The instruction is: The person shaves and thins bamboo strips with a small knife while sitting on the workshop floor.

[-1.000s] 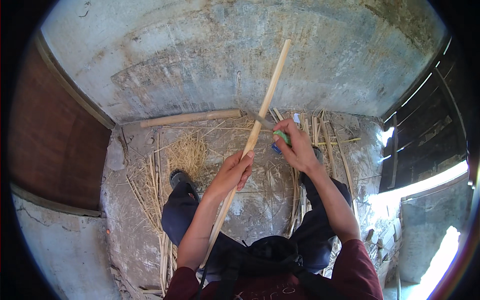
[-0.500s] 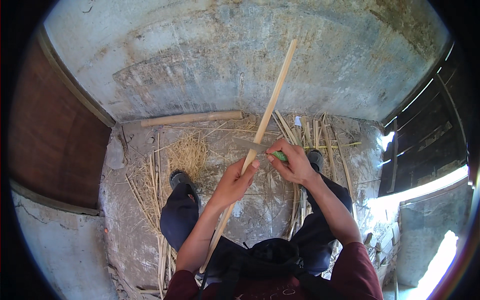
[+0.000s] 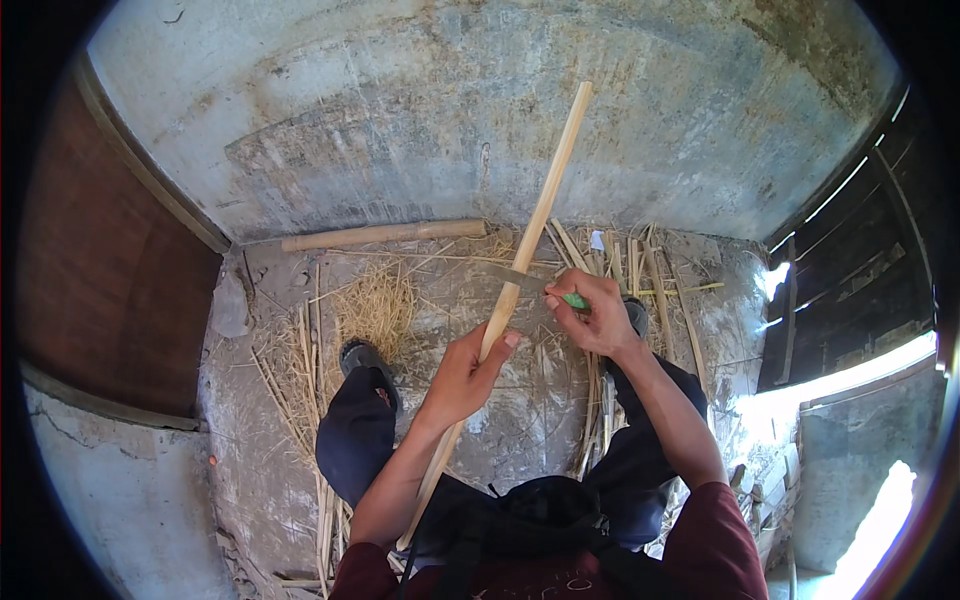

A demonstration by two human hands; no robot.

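Observation:
A long, pale bamboo strip slants from near my lap up toward the wall. My left hand is closed around its lower part, thumb on top. In my right hand I grip a knife by its green handle, part of which shows between the fingers. The blade lies across the strip, a short way beyond my left hand. Whether its edge is cutting in cannot be made out.
A bamboo pole lies along the wall's foot. Pale shavings are heaped near my left shoe. More strips lie at the left, and others behind my right shoe. A brown panel borders the left side.
My right hand and the knife have moved a little up the strip and to the right. My left hand has slipped slightly downward, still holding the strip.

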